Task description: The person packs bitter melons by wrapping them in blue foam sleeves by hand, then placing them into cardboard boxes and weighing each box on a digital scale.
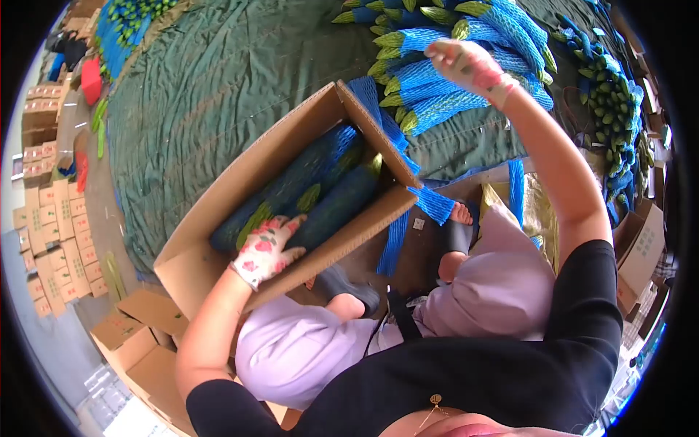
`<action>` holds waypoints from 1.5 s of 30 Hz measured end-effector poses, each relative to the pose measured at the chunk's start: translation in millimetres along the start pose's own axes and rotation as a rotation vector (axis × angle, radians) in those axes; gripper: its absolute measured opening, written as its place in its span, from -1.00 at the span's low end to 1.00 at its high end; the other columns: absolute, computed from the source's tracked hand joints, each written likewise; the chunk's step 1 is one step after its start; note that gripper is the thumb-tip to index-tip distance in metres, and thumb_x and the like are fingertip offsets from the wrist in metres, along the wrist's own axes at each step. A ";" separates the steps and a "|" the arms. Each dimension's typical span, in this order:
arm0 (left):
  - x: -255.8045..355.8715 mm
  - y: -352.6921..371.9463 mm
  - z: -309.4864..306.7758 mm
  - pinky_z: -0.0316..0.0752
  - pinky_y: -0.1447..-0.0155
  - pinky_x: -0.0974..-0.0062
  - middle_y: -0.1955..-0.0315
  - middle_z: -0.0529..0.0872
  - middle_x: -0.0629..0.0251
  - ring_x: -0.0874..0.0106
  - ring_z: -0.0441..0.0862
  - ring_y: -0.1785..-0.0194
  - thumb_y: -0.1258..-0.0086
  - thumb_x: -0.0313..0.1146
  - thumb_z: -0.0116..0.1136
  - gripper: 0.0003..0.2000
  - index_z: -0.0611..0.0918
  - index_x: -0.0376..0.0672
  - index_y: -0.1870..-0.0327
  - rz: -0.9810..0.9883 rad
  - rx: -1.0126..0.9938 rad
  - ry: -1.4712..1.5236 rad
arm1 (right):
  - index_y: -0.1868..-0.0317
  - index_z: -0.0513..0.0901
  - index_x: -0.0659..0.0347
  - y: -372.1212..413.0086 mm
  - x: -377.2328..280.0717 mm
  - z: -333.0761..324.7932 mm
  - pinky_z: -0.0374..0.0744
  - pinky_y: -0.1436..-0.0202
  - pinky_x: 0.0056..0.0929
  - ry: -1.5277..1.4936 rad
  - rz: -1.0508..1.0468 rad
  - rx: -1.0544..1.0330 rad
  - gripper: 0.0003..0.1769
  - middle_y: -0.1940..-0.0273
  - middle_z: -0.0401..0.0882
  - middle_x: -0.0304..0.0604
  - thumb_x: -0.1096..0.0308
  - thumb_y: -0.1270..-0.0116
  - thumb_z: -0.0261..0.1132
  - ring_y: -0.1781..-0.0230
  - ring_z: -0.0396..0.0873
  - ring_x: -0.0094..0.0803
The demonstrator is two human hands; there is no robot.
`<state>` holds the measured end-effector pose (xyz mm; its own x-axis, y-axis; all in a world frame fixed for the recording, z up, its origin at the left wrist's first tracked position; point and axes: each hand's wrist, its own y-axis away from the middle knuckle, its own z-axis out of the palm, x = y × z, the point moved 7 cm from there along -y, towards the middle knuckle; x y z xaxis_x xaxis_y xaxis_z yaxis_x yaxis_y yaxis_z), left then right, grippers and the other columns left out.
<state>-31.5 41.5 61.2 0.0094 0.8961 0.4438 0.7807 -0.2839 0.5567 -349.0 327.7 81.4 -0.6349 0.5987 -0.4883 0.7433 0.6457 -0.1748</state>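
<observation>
My left hand [266, 251], in a white glove with a red print, is inside a cardboard box [207, 193] that leans by my legs. Its fingers are spread over long green gourds [298, 193] in blue foam net sleeves, lying side by side in the box. Farther forward, my right hand [470, 69], gloved alike, is over a pile of more netted gourds [444, 105]. Its fingers stretch left across the pile, with nothing visible in them. Loose blue net sleeves [397, 240] hang beside the box and near my feet.
A dark green cloth [218, 80] covers the ground ahead. More gourds [619, 109] are heaped at the right, and others [135, 29] at the far left. Open cartons [149, 357] stand at my left, with stacked boxes [62, 233] beyond. Another carton [641, 251] is at the right.
</observation>
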 end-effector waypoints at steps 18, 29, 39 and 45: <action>40.4 99.8 -98.8 0.42 -0.28 0.28 -0.10 0.59 0.07 0.24 0.58 -0.14 -0.40 -0.36 0.12 -0.61 0.52 -0.33 -0.21 -0.059 0.692 0.380 | 0.05 0.48 0.18 97.1 27.3 47.8 0.46 -0.12 -0.15 0.235 -0.119 -0.190 -0.41 0.10 0.49 -0.02 0.25 0.16 0.46 -0.01 0.49 -0.05; 101.2 123.4 -76.6 0.52 -0.13 0.33 0.02 0.64 0.03 0.24 0.61 -0.03 -0.36 -0.40 0.04 -0.65 0.56 -0.29 -0.14 -0.216 0.708 0.440 | 0.02 0.48 0.19 103.5 84.6 102.9 0.47 -0.05 -0.11 0.248 0.066 -0.146 -0.53 0.04 0.47 0.01 0.37 0.02 0.34 -0.04 0.46 -0.01; 103.0 120.6 -88.5 0.51 -0.05 0.37 0.06 0.66 0.05 0.30 0.64 0.10 -0.34 -0.40 0.07 -0.66 0.58 -0.29 -0.12 -0.161 0.820 0.399 | 0.18 0.58 -0.01 64.2 121.2 139.1 0.42 -0.11 -0.29 0.690 0.042 -0.276 -0.74 0.12 0.48 -0.21 0.33 -0.06 0.26 -0.03 0.49 -0.26; 101.1 154.3 -93.0 0.51 -0.02 0.32 0.05 0.63 0.01 0.28 0.61 0.10 -0.41 -0.27 0.08 -0.65 0.58 -0.33 -0.10 -0.162 0.917 0.375 | 0.04 0.62 0.11 98.7 62.8 -5.6 0.58 0.15 -0.35 -0.104 0.520 0.113 -0.61 0.21 0.69 -0.17 0.34 -0.07 0.44 0.21 0.65 -0.34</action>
<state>31.8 56.6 257.3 -0.2139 0.6902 0.6913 0.9365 0.3461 -0.0559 -316.7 431.7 38.2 -0.1574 0.7719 -0.6160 0.9756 0.2184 0.0243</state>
